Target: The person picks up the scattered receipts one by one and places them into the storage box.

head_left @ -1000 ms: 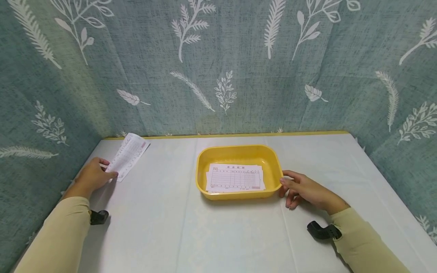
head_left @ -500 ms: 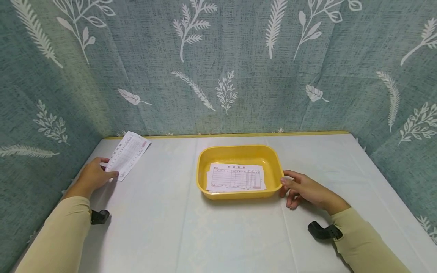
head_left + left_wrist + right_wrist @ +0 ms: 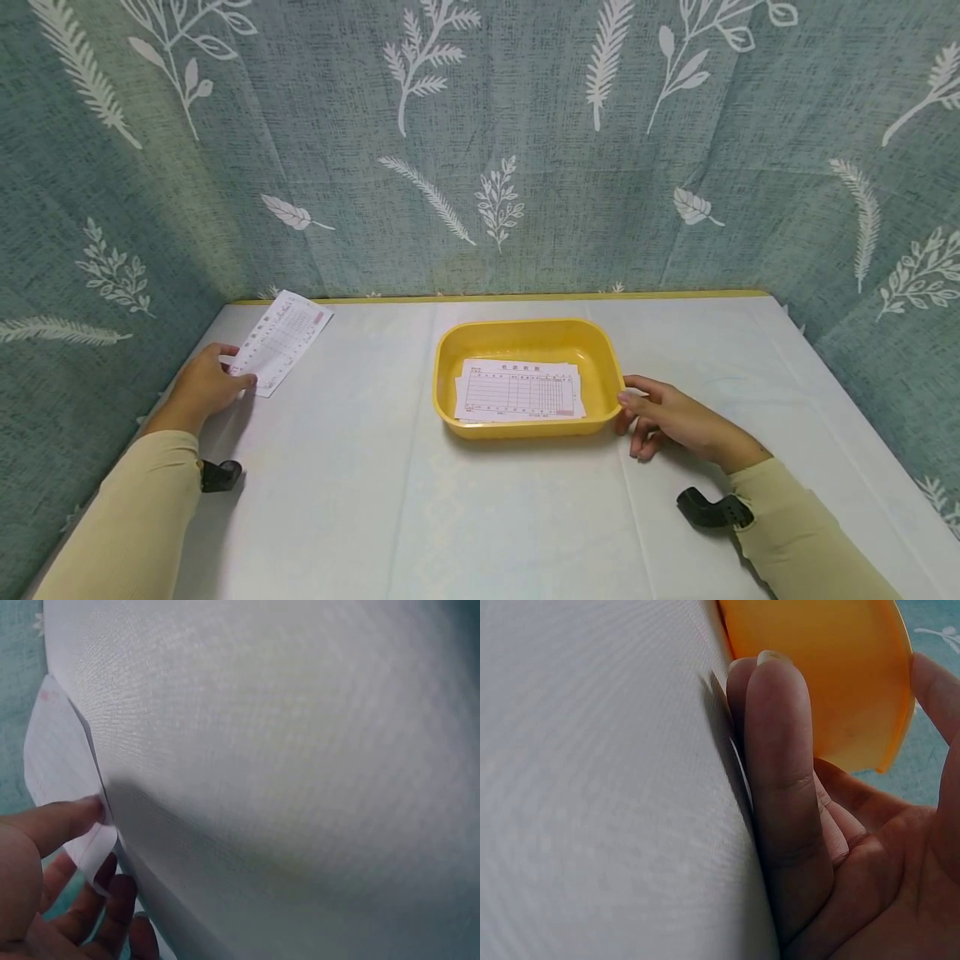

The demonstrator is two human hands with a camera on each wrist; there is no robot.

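Note:
At the far left of the table my left hand (image 3: 201,385) pinches the near end of a printed receipt (image 3: 283,340) between thumb and fingers. In the left wrist view the receipt (image 3: 64,754) slants away from the hand, its near end bent. A yellow plastic tray (image 3: 525,430) stands at the middle of the table, with several similar receipts (image 3: 517,392) piled flat inside. My right hand (image 3: 671,417) holds the tray's right end, thumb at the rim and other fingers by the outer wall. The right wrist view shows curled fingers beside the tray's wall (image 3: 847,697).
The table has a white cover (image 3: 337,500) and a yellow strip along its back edge (image 3: 390,299). Green leaf-patterned cloth (image 3: 525,117) hangs behind and on both sides. A black wrist mount (image 3: 712,508) juts from the right sleeve, and another (image 3: 220,476) from the left.
The receipt in my left hand shifts and tilts slightly, its print now showing more clearly. The right hand and the tray keep their places.

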